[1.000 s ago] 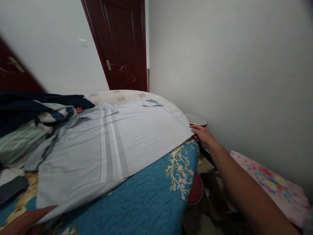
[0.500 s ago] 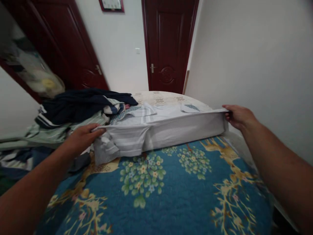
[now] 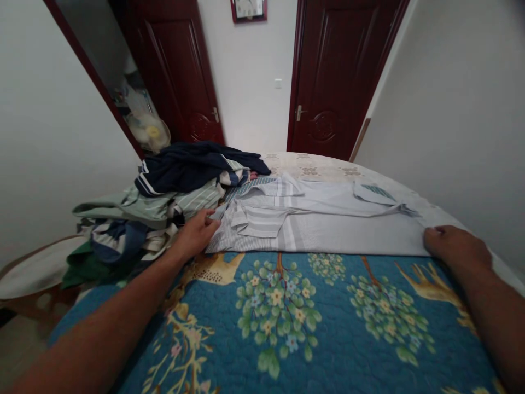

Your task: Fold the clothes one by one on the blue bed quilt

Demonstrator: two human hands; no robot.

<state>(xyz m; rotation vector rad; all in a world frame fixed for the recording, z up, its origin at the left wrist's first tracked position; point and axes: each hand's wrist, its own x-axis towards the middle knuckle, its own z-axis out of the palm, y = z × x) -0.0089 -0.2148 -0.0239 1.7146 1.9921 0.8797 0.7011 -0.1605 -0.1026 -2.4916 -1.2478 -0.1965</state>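
Observation:
A light grey and white shirt [image 3: 353, 232] with striped bands lies lengthwise across the blue quilted cover, its near side folded over. Its short sleeve [image 3: 262, 219] rests on top toward the left. My left hand [image 3: 199, 232] is at the shirt's left end, thumb and forefinger apart beside the fabric. At the right near corner, my right hand [image 3: 459, 249] is closed against the shirt's edge; its fingertips are hidden underneath. A patch of green print [image 3: 375, 191] shows at the far right part of the shirt.
A heap of clothes [image 3: 197, 169], dark navy on top and pale green below, lies to the left. The blue quilted cover [image 3: 340, 339] has trees and deer on it. A patterned tablecloth [image 3: 328, 164] lies behind the shirt. A round stool [image 3: 45, 262] stands at left.
The shirt's raised near edge has come down and now lies flat on the fold. My left hand has loosened from the fabric. The view has turned left.

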